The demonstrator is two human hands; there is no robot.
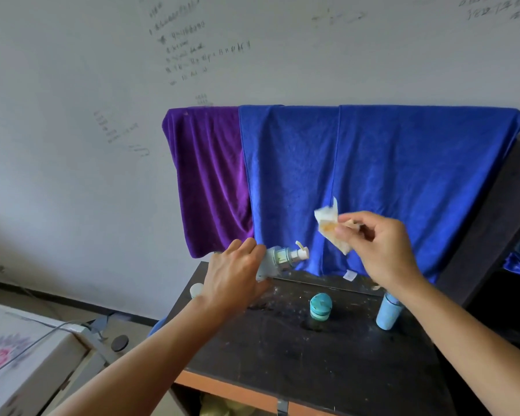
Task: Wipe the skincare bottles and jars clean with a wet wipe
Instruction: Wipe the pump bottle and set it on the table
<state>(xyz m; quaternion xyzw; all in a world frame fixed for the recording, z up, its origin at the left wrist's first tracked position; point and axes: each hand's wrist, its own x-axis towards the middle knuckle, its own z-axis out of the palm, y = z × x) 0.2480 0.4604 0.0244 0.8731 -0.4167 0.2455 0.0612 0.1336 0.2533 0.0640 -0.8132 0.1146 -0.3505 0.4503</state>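
Observation:
My left hand (237,276) grips a pale blue pump bottle (278,261), held tilted above the table with its white pump head pointing right. My right hand (379,244) is raised to the right of it and pinches a crumpled wet wipe (330,225) stained orange-brown. The wipe is apart from the bottle. On the dark table (312,355) stand a round teal jar (321,306) in the middle and a light blue bottle (388,312) at the right. A white cap (196,289) of another bottle shows behind my left wrist.
A purple towel (210,181) and a blue towel (373,181) hang behind the table, against a white wall with writing. The tabletop is speckled with stains. A white box with a cable (27,355) sits low on the left. Dark shelving (508,235) stands to the right.

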